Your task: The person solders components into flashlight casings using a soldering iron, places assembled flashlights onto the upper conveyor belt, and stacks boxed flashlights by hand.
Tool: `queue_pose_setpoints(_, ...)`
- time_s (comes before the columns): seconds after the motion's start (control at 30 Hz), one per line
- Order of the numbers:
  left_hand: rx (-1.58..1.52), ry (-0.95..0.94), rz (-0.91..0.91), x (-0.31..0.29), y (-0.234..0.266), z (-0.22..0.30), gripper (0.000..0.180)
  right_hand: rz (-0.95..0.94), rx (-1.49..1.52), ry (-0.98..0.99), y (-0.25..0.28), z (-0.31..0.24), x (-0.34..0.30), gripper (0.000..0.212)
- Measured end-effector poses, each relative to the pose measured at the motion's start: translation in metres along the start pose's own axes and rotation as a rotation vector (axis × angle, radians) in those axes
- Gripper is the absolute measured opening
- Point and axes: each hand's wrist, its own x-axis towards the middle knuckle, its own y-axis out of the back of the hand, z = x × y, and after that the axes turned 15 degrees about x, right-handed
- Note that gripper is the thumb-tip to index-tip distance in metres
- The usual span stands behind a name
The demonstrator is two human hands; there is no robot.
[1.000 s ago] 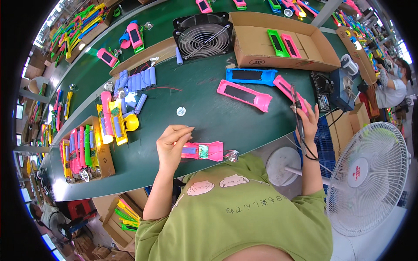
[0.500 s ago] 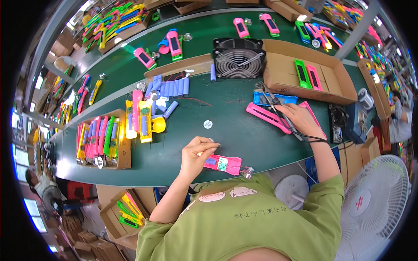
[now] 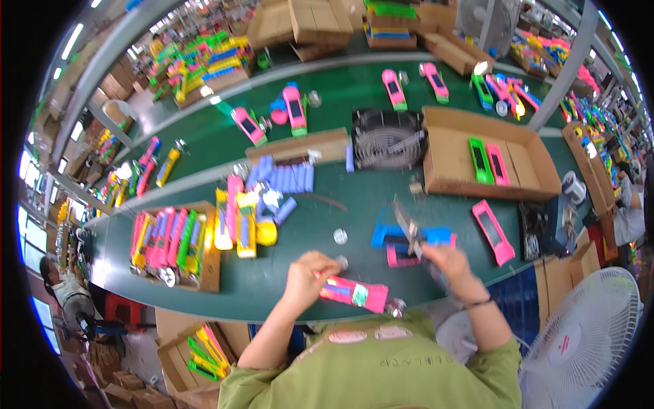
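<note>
My left hand (image 3: 306,278) is closed in a pinch at the left end of an open pink torch housing (image 3: 376,300); what the fingertips hold is too small to tell. A blue battery (image 3: 336,290) and a green circuit board (image 3: 360,295) show in that housing, with a silver reflector (image 3: 395,308) at its right end. My right hand (image 3: 453,269) is closed on a long metal tool (image 3: 407,221), too blurred to name, over a blue housing (image 3: 436,235) and a pink housing (image 3: 402,259). Small round white discs (image 3: 340,236) lie near my left fingertips.
Left stands a carton (image 3: 212,262) of filled housings, beside loose blue batteries (image 3: 293,178). A black fan (image 3: 388,140) and a cardboard tray (image 3: 494,187) stand at the back. Another pink housing (image 3: 494,232), a solder spool (image 3: 573,185) and a standing fan (image 3: 579,341) are right.
The view has shifted, so the bench sits lower in it. My right hand has come nearer to me and leftward with the tool. My left hand stays by the pink housing.
</note>
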Motion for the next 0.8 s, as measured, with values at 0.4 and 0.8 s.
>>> queue_pose_setpoints(0.4, 0.9, -0.316, 1.39, 0.246, 0.303, 0.034, 0.083, 0.074, -0.137, 0.122, -0.044, 0.016, -0.007, 0.048)
queue_pose_setpoints(0.8, 0.924, 0.262, 1.047, 0.372, 0.395, 0.007, 0.041, 0.152, -0.192, 0.183, -0.047, 0.014, -0.005, 0.04)
